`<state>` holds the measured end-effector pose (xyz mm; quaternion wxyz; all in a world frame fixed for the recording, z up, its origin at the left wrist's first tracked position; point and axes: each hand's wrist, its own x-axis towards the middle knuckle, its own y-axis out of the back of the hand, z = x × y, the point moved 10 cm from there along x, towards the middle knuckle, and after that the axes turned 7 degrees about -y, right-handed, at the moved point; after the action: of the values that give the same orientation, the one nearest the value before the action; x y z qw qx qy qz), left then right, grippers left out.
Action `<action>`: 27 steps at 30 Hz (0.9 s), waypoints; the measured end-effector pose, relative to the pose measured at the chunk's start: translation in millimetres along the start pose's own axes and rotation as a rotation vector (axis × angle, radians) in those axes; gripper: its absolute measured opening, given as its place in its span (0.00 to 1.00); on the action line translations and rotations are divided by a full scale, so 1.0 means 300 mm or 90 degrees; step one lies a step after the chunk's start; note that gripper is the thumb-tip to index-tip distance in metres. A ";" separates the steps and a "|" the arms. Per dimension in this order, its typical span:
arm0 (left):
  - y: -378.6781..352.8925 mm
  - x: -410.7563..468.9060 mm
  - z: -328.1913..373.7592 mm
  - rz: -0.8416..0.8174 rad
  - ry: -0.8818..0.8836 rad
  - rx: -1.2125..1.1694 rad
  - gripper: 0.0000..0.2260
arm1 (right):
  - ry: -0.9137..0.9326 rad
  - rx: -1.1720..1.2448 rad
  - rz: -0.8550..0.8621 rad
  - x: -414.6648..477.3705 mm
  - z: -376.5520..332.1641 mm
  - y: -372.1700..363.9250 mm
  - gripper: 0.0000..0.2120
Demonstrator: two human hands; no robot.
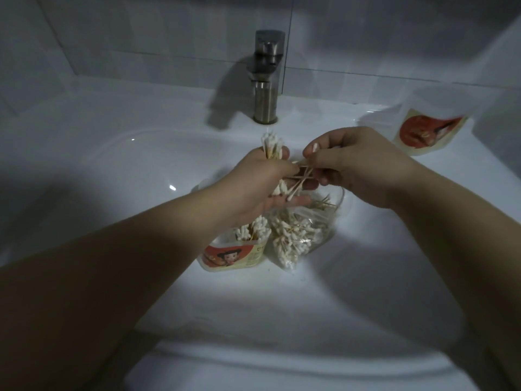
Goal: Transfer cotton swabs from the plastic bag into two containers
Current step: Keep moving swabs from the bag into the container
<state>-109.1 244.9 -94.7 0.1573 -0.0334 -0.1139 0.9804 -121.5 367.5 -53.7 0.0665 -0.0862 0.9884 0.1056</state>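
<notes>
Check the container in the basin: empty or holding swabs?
Holding swabs: a bunch stands upright in the container, tips above its rim.

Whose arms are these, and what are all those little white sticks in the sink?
The camera sits on a person's head, looking down, so those are their own arms. The left hand grips a bunch of cotton swabs; the right hand pinches a few more. Below, in the white sink, stands a labelled container holding swabs, with a plastic bag of swabs beside it. A second labelled container rests on the sink's edge, right.
</notes>
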 end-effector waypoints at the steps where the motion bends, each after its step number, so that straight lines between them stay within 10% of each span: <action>1: -0.007 -0.002 -0.001 -0.016 -0.001 0.010 0.09 | -0.002 0.012 -0.011 0.002 0.005 -0.008 0.05; 19: 0.014 0.026 -0.034 -0.048 0.005 0.218 0.11 | -0.005 0.134 0.101 0.031 0.029 0.098 0.06; 27: 0.108 0.032 0.007 0.100 -0.028 0.312 0.17 | 0.010 0.073 0.146 0.031 0.024 0.137 0.07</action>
<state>-128.1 217.5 -100.6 0.0815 0.0182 0.1267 0.9884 -137.4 407.3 -54.0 0.0510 0.0304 0.9967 0.0548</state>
